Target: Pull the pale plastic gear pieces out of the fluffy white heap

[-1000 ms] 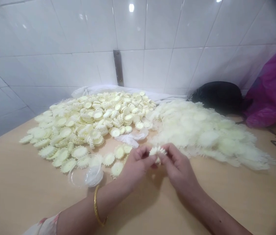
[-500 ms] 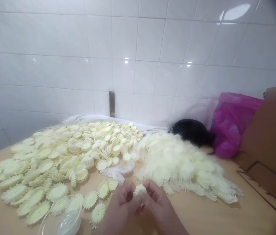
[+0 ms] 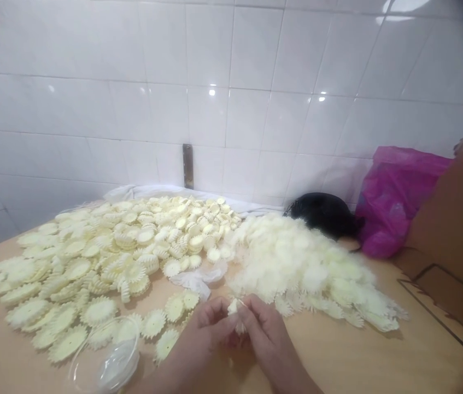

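My left hand (image 3: 209,328) and my right hand (image 3: 262,331) meet at the front centre of the table, both with closed fingers. Between their fingertips they pinch a small pale cream scalloped piece (image 3: 234,307), partly hidden by the thumbs. A thin pale strand seems to run from it toward my right fingers. Left of my hands lies a large heap of pale yellow notched discs (image 3: 145,235), several of them loose near my left wrist. To the right spreads a pile of sheer, petal-like pale pieces (image 3: 297,262).
A coil of clear line (image 3: 118,364) lies at the front left. Crumpled white plastic (image 3: 198,279) rests between the piles. Behind are a black rounded object (image 3: 323,213), a magenta plastic bag (image 3: 395,197) and a brown cardboard box (image 3: 456,241), with a dark bent wire (image 3: 432,312) by it.
My fingers have shifted on the small piece, which is turned and more squeezed together now. The view has tilted down slightly.
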Motion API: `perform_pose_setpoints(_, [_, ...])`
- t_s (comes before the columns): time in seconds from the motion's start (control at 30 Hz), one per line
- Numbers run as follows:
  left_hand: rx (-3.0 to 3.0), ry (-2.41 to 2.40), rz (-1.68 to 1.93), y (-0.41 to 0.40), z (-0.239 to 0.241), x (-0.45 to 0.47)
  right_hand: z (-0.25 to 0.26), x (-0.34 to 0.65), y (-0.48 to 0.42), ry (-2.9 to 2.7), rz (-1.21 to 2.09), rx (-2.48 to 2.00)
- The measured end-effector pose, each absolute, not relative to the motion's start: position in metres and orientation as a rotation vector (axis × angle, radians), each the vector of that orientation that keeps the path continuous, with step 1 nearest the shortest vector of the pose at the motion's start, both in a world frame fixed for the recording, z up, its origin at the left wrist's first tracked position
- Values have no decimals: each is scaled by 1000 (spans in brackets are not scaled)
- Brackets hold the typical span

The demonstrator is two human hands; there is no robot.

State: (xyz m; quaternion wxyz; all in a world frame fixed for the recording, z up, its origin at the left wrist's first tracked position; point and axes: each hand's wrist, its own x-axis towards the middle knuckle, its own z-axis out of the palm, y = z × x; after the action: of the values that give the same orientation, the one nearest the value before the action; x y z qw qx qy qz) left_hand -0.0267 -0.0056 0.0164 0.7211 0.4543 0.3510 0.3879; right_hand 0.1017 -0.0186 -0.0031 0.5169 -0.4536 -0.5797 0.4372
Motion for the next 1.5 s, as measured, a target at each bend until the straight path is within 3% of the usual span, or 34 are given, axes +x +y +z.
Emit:
perform_pose_setpoints(0.2, [1086,829,898,-2,8,-29,0,104,-18,-1256,1381,-859])
perform_pose_setpoints(0.63, [1052,740,891,0,3,-27,2,106,-21,-1057,1541,-844])
perform_pose_setpoints(0.93, [1084,767,840,-1,6,-30,2,111,-23,-1207,1283,-1014])
perform_pose_setpoints(1.1, [1237,831,925,1,7,-32,5,124,-20,-1264,1295,-1068])
perform_pose_setpoints(1.33, [1213,786,727,1,7,-32,12,122,-26,-1412,1215,-1103])
perform_pose_setpoints(1.5, [1358,866,831,-3,6,-27,5,108,-32,-1618,646,-1337])
